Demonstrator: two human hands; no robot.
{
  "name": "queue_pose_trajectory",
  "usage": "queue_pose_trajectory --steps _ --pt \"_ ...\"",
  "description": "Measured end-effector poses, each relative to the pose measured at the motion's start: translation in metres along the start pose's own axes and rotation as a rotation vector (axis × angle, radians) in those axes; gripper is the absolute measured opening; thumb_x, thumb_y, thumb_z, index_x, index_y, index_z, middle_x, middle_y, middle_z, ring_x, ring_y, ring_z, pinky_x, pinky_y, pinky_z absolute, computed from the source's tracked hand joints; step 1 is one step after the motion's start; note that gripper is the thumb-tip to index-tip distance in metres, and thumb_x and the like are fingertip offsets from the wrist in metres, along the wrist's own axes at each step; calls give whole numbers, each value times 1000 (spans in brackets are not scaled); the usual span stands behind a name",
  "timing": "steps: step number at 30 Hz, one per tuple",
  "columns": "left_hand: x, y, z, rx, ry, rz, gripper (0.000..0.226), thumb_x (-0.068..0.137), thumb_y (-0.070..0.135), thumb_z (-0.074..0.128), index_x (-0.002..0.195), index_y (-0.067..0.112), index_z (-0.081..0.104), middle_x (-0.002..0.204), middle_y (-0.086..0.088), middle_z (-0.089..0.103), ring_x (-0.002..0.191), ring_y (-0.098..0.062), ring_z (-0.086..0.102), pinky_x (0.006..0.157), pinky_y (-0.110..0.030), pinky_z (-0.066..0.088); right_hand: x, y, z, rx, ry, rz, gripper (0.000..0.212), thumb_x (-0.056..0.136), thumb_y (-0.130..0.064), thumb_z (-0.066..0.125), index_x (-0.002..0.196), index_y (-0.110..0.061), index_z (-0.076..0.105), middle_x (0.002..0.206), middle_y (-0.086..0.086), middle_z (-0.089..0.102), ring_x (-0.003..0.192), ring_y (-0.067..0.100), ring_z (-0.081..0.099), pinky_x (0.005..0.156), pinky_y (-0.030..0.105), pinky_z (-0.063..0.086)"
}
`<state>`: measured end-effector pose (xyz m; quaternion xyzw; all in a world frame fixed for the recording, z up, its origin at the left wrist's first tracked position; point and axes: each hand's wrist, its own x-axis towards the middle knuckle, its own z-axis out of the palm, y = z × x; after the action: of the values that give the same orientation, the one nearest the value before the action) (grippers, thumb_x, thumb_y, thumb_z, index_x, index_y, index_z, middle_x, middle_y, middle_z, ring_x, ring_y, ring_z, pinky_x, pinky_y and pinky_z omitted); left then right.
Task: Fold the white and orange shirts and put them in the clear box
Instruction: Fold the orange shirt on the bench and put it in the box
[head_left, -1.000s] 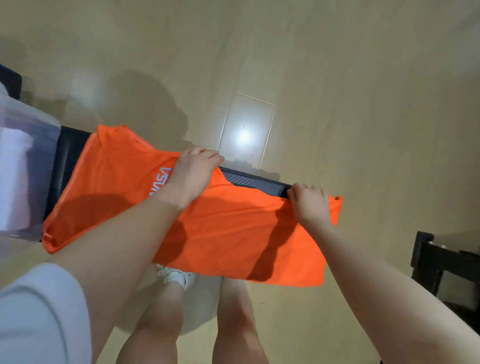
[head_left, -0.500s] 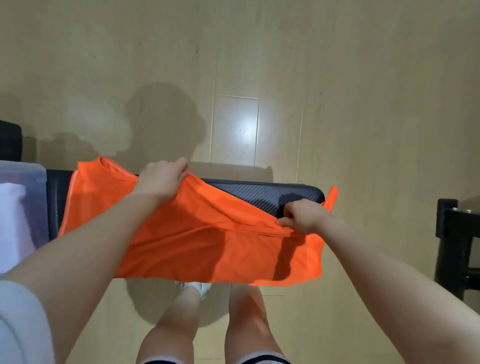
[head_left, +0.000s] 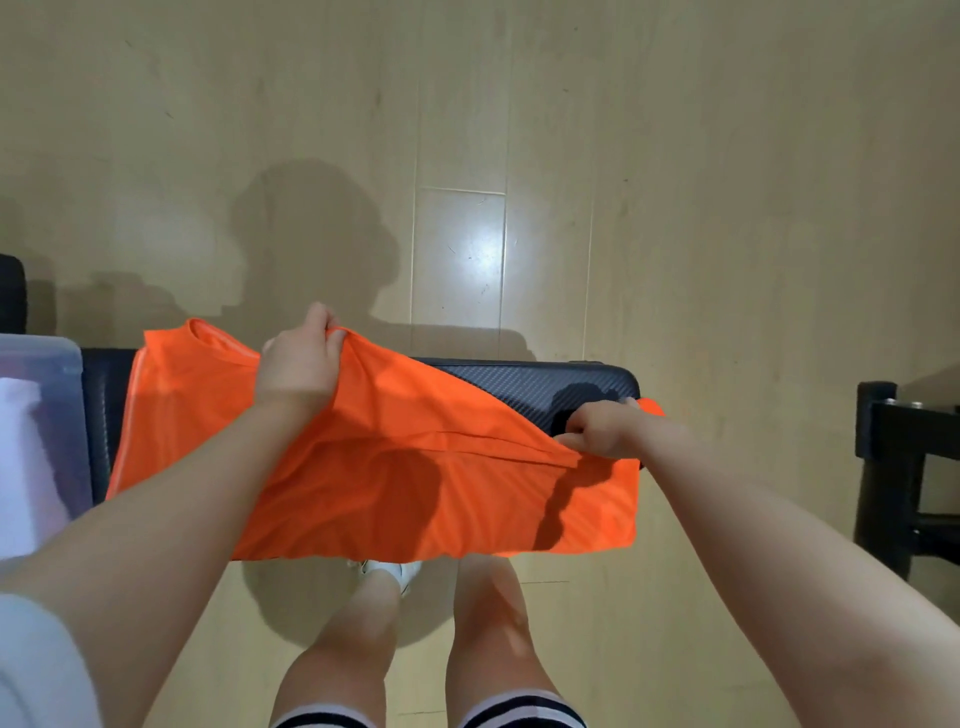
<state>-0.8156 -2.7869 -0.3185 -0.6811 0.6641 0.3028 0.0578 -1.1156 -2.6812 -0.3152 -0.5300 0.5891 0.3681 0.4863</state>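
Left hand (head_left: 298, 364) grips the orange shirt's (head_left: 395, 478) far edge at centre frame — right hand (head_left: 605, 428) pinches its hem over the black bench (head_left: 545, 382).

Black textured bench (head_left: 545, 384), orange shirt (head_left: 415, 488) draped across, clear box (head_left: 47, 364) at left end

Shirt (head_left: 405, 467) bright orange. Counter (head_left: 545, 387) black, carbon-weave pattern. Box (head_left: 47, 358) clear, white cloth (head_left: 21, 467) inside. Floor (head_left: 675, 182) pale wood planks. Shorts (head_left: 519, 714) hem black-white striped.
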Motion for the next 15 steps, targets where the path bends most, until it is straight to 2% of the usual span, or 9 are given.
queue_pose_trajectory --steps 1,3,4,5,7,8,11,13,15 --pt "0 0 1 -2 2 -15 22 95 17 45 108 1 51 102 -36 60 98 -49 56 82 -46 42 0 0 1 8 -15 -15 36 91 -47 46 100 -18 65 105 1 66 100 20 54 102 45 28" --pt "-1 3 1 -10 20 -10 23 95 17 45 110 3 54 104 -34 62 99 -48 57 83 -47 44 0 4 0 128 69 -70 18 88 -37 54 86 -24 66 97 -2 68 95 17 57 97 42 36" --pt "-1 4 0 -7 39 1 24 95 17 44 111 5 57 104 -32 62 99 -46 58 84 -46 45 -1 5 -2 253 182 -99 12 86 -29 57 77 -27 63 90 -2 68 92 17 59 90 38 42" --pt "-1 5 -2 3 64 5 25 95 17 44 111 6 59 105 -31 63 100 -45 58 85 -45 45 -2 6 -6 404 329 -121 16 85 -21 58 71 -27 61 84 -2 66 87 18 60 82 33 45" --pt "-2 5 -7 33 125 -4 26 95 17 43 111 6 61 105 -30 64 101 -44 58 85 -44 42 -9 8 -15 628 616 -111 15 87 -14 58 74 -17 64 81 3 63 80 18 55 71 28 39" --pt "-1 4 -9 44 157 -10 26 96 17 42 109 6 61 105 -29 64 101 -43 58 85 -44 42 -14 9 -21 655 730 -87 13 89 -15 56 79 -12 64 81 4 62 80 19 54 70 27 36" --pt "3 1 -14 71 245 -11 27 97 17 39 105 4 60 104 -27 63 101 -42 57 84 -45 39 -18 11 -30 566 924 -19 17 93 -20 48 90 -10 61 84 9 67 85 30 59 78 35 38" --pt "9 1 -13 83 281 -33 28 97 18 37 107 3 60 103 -28 63 100 -43 56 85 -45 38 -12 12 -34 454 966 55 22 96 -22 43 96 -10 60 92 15 69 93 35 59 87 39 33" --pt "14 3 -9 82 291 -76 29 97 17 38 111 4 59 105 -30 62 103 -44 54 88 -45 36 0 10 -36 398 972 89 24 96 -23 41 100 -9 59 99 17 67 100 36 55 87 38 30"
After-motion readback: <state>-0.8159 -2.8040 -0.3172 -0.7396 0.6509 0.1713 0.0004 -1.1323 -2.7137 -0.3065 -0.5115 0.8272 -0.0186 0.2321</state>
